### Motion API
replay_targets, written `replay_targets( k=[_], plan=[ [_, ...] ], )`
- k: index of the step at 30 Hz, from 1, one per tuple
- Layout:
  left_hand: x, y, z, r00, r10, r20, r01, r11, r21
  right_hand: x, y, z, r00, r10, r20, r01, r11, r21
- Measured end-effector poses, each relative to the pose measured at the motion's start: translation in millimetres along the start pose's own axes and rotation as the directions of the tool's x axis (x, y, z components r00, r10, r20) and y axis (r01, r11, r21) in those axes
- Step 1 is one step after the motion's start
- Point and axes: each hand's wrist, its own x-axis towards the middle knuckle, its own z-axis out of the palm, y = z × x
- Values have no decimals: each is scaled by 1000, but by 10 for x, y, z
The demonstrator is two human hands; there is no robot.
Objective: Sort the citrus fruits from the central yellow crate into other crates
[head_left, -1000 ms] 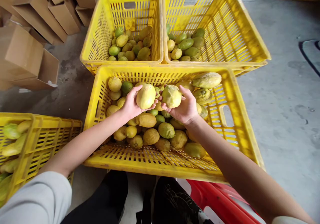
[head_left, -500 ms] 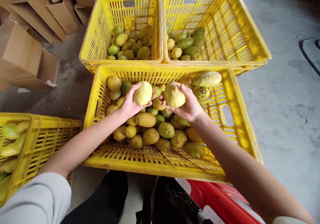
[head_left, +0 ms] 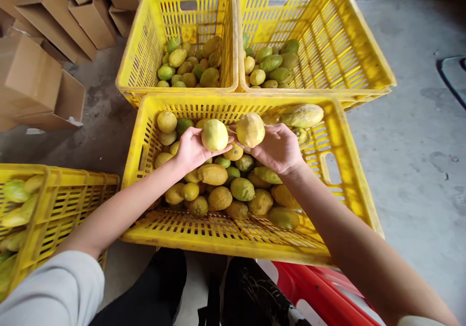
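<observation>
My left hand [head_left: 194,147] is closed round a smooth, pale yellow-green, lemon-like fruit [head_left: 214,135]. In my right hand [head_left: 278,149] is a second yellow lemon-like fruit [head_left: 250,130], rounder and bumpier, resting on the fingers with the thumb at its side. Both hands are close together above a yellow slatted crate [head_left: 233,248]. Beneath them lie yellow and green fruits [head_left: 220,198], some hidden by my hands. A large, rough, pale fruit [head_left: 303,116] sits at the crate's upper right.
Two more yellow crates, one at back left [head_left: 176,89] and one at back right [head_left: 316,90], hold several fruits. Another fruit crate [head_left: 76,209] stands at left. Cardboard boxes [head_left: 29,73] fill the upper left. A red plastic stool-like object [head_left: 313,287] is below the middle crate.
The right-hand fruit has moved slightly up and has been turned in the fingers. The left-hand fruit has shifted a little to the right.
</observation>
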Motion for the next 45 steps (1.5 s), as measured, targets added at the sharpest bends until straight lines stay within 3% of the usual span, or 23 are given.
replay_targets(
  k=[5, 11, 19, 27, 35, 45],
  plan=[
    [4, -7, 47, 999, 32, 19, -33, 999, 38, -4, 5, 13, 999, -5, -41, 6, 1000, 15],
    [15, -8, 31, 999, -46, 7, 45, 990, 132, 14, 58, -21, 991, 105, -87, -99, 992, 78],
    [-8, -10, 47, 998, -61, -32, 62, 997, 38, -30, 10, 2, 999, 13, -30, -12, 1000, 17],
    [-16, -77, 77, 996, -37, -81, 41, 998, 51, 10, -4, -48, 994, -76, -73, 81, 994, 74],
    [5, -93, 38, 992, -78, -95, 81, 996, 30, 47, 114, -143, 997, 79, -6, -79, 996, 42],
    [-12, -83, 44, 997, -56, -49, 57, 998, 12, 20, 74, -107, 999, 41, -30, -41, 999, 5]
  ],
)
